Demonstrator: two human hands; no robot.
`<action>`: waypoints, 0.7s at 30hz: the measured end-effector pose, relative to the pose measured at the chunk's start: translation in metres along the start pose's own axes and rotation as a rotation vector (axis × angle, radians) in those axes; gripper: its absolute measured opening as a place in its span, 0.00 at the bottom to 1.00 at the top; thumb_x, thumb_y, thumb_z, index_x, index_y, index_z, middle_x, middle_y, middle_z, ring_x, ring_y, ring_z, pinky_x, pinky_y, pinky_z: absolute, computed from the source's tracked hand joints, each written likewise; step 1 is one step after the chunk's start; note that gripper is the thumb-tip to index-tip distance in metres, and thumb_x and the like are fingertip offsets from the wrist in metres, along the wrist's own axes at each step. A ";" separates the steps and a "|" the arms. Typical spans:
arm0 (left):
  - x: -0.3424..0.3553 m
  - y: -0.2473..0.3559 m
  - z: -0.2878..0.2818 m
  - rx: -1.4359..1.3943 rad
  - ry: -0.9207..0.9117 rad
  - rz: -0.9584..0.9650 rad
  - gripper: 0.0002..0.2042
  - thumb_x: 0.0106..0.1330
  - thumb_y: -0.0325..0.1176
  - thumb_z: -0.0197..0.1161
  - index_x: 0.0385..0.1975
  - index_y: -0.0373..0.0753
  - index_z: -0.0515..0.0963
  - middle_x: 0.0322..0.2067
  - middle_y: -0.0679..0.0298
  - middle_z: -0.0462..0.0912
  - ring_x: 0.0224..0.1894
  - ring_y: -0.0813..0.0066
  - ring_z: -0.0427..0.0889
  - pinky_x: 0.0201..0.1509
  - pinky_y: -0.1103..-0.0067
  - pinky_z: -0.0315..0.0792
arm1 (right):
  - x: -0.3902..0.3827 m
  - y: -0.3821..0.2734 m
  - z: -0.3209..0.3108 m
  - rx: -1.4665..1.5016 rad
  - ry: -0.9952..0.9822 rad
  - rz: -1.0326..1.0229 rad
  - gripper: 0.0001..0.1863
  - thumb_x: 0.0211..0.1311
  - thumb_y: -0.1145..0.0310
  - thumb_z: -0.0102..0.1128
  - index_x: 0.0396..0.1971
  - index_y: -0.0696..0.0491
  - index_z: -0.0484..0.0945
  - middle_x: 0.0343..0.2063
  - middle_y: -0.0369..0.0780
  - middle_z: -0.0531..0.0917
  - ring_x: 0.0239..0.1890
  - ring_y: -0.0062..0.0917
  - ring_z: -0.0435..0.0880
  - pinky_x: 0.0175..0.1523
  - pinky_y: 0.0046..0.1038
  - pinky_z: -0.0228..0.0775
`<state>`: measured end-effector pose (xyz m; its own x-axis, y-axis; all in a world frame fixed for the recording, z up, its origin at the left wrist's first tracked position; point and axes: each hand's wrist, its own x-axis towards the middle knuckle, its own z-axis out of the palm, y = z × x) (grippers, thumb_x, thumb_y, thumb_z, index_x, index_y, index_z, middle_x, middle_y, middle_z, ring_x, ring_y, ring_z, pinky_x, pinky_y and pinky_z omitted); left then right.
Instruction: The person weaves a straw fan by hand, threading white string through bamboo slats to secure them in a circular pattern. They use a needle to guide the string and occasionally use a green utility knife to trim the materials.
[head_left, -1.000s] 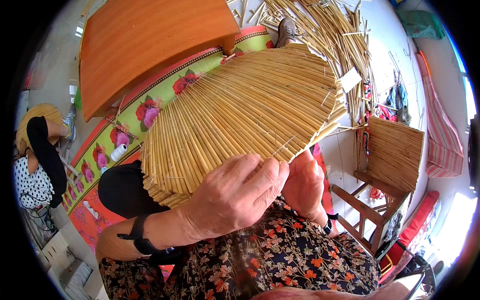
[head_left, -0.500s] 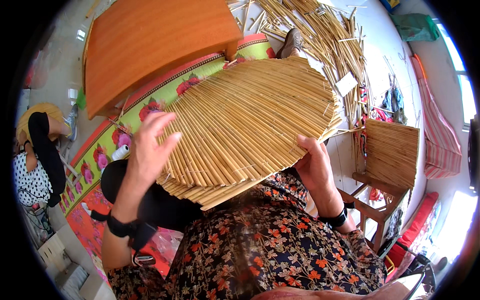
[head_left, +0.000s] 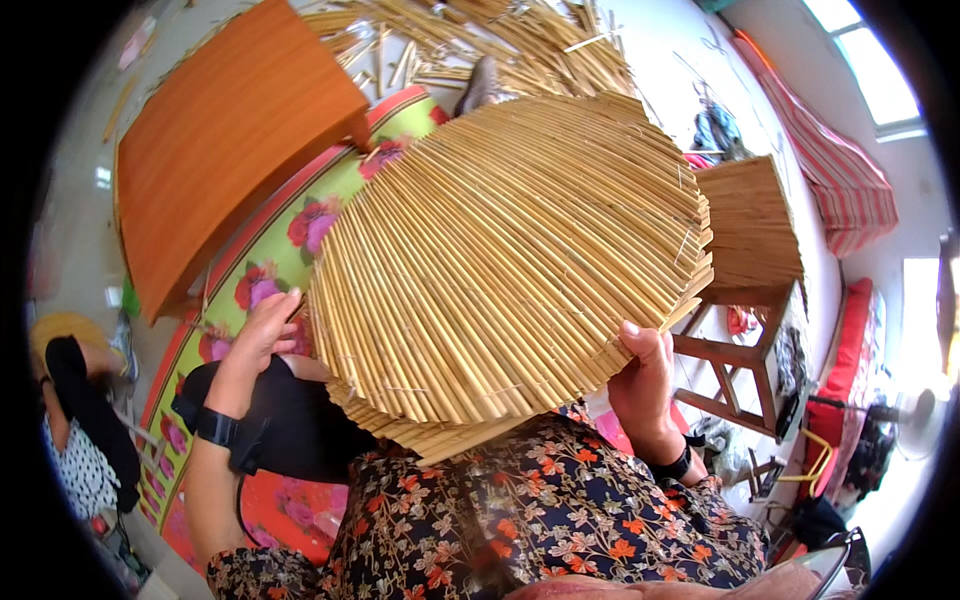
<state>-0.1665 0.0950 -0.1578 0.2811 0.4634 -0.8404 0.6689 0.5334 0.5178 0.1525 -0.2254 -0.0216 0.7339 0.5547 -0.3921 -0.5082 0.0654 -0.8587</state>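
A large fan-shaped panel of straw-coloured stalks (head_left: 505,255) lies over my lap, with what looks like another layer showing along its near and right edges and short pale threads near the rim. My right hand (head_left: 645,375) grips the panel's lower right edge, thumb on top and fingers mostly hidden beneath. My left hand (head_left: 262,330) is beside the panel's left edge, fingers apart and holding nothing. A shoe (head_left: 478,85) shows beyond the panel's far edge.
An orange wooden table (head_left: 225,160) stands ahead left on a floral mat (head_left: 290,230). Loose stalks (head_left: 535,45) lie beyond. At right are a wooden stool (head_left: 730,350), a stalk board (head_left: 750,215) and a fan (head_left: 915,410). Another person's legs (head_left: 75,400) show at far left.
My left hand has come off the panel's near edge and moved left. The panel has shifted slightly rightward, my right hand staying on its edge. The view of the surroundings has shifted.
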 end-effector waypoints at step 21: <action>0.019 0.023 -0.024 -0.768 0.182 0.571 0.21 0.71 0.36 0.61 0.59 0.35 0.68 0.51 0.59 0.79 0.51 0.69 0.80 0.55 0.72 0.76 | 0.105 0.096 -0.003 0.193 -0.628 0.250 0.38 0.58 0.73 0.58 0.69 0.60 0.56 0.64 0.43 0.68 0.66 0.34 0.66 0.71 0.35 0.56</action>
<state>-0.1618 0.1328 -0.1579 0.2698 0.8634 -0.4263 -0.1839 0.4808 0.8574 0.1819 -0.1632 -0.1460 0.2149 0.9426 -0.2555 -0.7417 -0.0127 -0.6706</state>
